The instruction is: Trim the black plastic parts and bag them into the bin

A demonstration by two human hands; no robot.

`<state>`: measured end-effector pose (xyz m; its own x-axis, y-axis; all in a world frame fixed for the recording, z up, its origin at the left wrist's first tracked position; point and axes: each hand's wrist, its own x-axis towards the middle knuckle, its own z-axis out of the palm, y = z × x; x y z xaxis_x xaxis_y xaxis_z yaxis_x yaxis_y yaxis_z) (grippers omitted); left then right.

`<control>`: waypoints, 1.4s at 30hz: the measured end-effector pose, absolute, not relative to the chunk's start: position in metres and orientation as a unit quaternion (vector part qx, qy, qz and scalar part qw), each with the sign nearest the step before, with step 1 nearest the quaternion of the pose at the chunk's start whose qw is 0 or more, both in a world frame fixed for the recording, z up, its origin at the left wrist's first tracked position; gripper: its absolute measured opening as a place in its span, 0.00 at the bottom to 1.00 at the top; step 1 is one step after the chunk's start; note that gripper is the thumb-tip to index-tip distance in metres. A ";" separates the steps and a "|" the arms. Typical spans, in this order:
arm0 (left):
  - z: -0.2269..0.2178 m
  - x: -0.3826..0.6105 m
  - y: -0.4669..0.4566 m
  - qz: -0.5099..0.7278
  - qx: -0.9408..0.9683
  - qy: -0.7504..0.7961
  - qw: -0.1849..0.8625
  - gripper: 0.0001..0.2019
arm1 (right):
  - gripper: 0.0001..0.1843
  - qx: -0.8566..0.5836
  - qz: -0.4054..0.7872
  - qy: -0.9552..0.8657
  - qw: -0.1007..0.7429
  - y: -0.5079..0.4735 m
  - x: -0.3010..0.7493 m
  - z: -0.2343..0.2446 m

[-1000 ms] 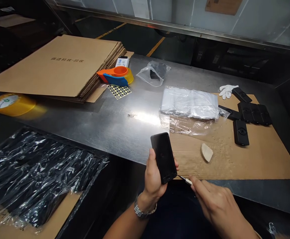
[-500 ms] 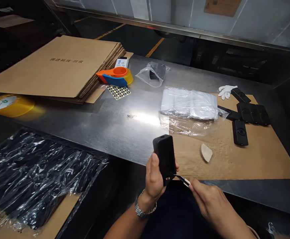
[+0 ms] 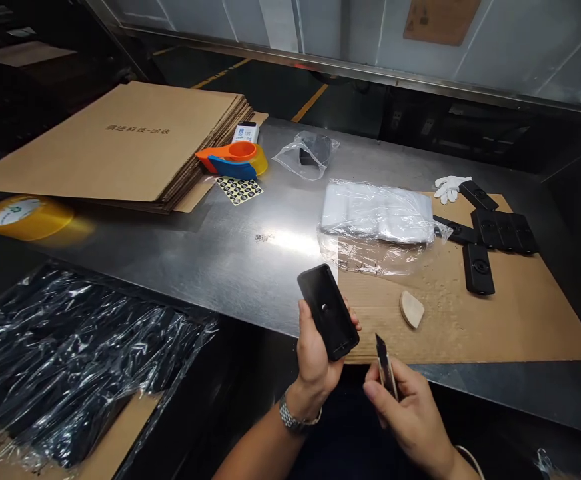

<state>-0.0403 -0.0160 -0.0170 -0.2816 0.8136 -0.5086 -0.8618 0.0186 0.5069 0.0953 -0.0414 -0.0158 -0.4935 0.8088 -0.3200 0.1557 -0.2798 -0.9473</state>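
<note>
My left hand is closed around a black rectangular plastic housing, held tilted with its hollow side facing me and a small hole showing in it. In my right hand is a utility knife, gripped between thumb and fingers with its dark blade pointing up. The blade is apart from the housing, a little to its right. Beyond my hands, a rounded beige pad lies on a cardboard sheet. Several similar black housings rest on the right part of that sheet.
A pack of clear plastic bags overlaps the cardboard. Behind it are a white glove and a bagged black part. Leftward lie a tape dispenser, a sticker sheet, stacked cardboard, a tape roll and black plastic-wrapped goods.
The knife has come away from the housing's lower edge, and its blade now points up. My left hand has turned the housing so its hollow inside faces me.
</note>
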 end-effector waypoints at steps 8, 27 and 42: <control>-0.016 -0.026 -0.025 0.672 -0.051 0.461 0.577 0.31 | 0.05 -0.400 0.421 -0.738 0.344 -0.038 0.068 -0.017; -0.020 -0.026 -0.020 0.699 -0.085 0.426 0.568 0.30 | 0.17 -0.491 0.579 -0.592 0.272 -0.033 0.079 -0.024; -0.031 -0.019 -0.027 0.760 0.033 0.413 0.501 0.32 | 0.13 -0.459 0.801 -0.307 0.232 -0.033 0.061 -0.020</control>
<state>-0.0188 -0.0275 -0.0312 -0.4958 0.7888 -0.3633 -0.7345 -0.1577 0.6601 0.0607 -0.0335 -0.0205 -0.4707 0.6536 -0.5927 -0.0888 -0.7034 -0.7052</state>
